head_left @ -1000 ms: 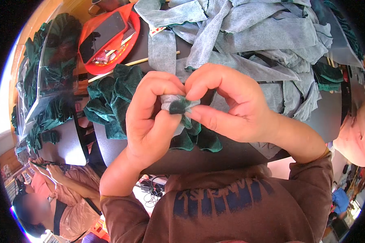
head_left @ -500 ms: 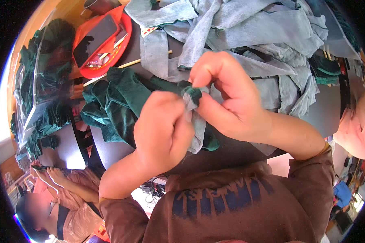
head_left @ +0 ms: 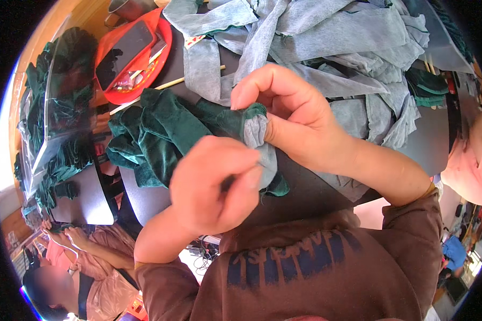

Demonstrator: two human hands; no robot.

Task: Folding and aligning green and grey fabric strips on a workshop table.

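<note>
Between the thumb and fingers of my right hand [head_left: 302,117] is the gathered end of a dark green velvet strip [head_left: 168,128]. Its pale grey backing [head_left: 255,129] is turned out and wrinkled at that end. The rest of the velvet lies bunched on the table to the left. My left hand [head_left: 211,179] is curled closed just below, its fingertips against the lower grey part of the strip; what they pinch, if anything, is hidden, and the hand is slightly blurred.
Many grey-backed strips [head_left: 332,37] are heaped at the far side. A red plate [head_left: 166,51] carries a phone [head_left: 124,53] and small items; a thin stick [head_left: 171,83] lies beside it. Green velvet [head_left: 72,91] fills a clear bin at left. Another person [head_left: 99,257] works at lower left.
My left hand has moved down and slightly left. My right fingers have spread a little around the strip's end, and more of its wrinkled grey backing shows.
</note>
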